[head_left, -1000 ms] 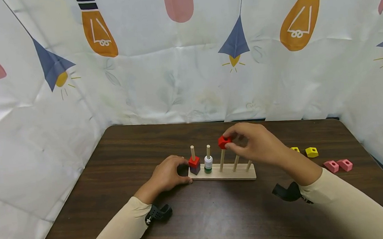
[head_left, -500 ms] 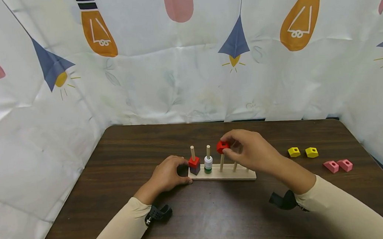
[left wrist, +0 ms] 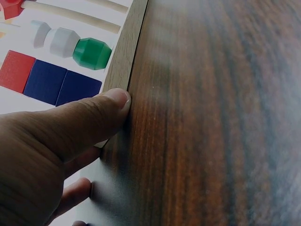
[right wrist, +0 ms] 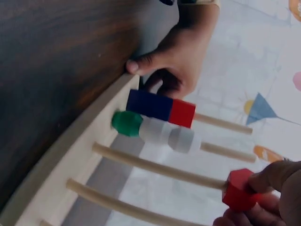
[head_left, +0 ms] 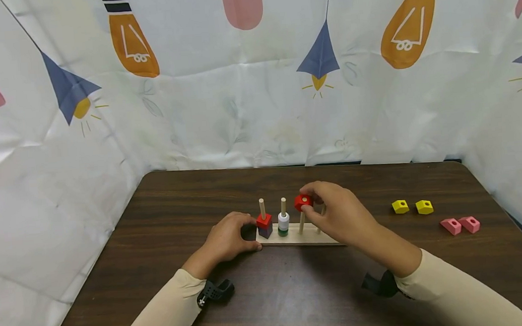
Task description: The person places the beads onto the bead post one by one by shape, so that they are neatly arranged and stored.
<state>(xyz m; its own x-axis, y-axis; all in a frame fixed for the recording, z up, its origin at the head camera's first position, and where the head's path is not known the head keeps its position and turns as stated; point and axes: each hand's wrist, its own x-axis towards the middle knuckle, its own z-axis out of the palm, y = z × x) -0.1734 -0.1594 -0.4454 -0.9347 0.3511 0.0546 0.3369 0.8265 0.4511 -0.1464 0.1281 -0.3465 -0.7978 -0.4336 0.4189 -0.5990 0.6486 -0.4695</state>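
My left hand (head_left: 229, 236) grips the left end of a wooden peg board (head_left: 309, 238), with the thumb over its front edge in the left wrist view. At the third peg from the left, my right hand (head_left: 343, 210) pinches a red hexagonal block (right wrist: 237, 190) between thumb and fingers. The block is at the peg's top; the peg tip shows in its hole. On the first peg, a red cube (right wrist: 183, 113) tops dark blue cubes (left wrist: 45, 81). The second peg carries white beads (head_left: 284, 221) above a green bead (right wrist: 126, 123). My right hand partly hides the right-hand pegs.
Two yellow blocks (head_left: 400, 207) with holes lie on the dark wooden table (head_left: 190, 193), right of the board. Nearer me lie two pink slanted blocks (head_left: 451, 227). A patterned white curtain (head_left: 221, 115) hangs behind the table.
My right hand has lowered slightly and shifted left with the red hexagonal block, whose hole now shows the peg tip. The left hand and the board have stayed in place.
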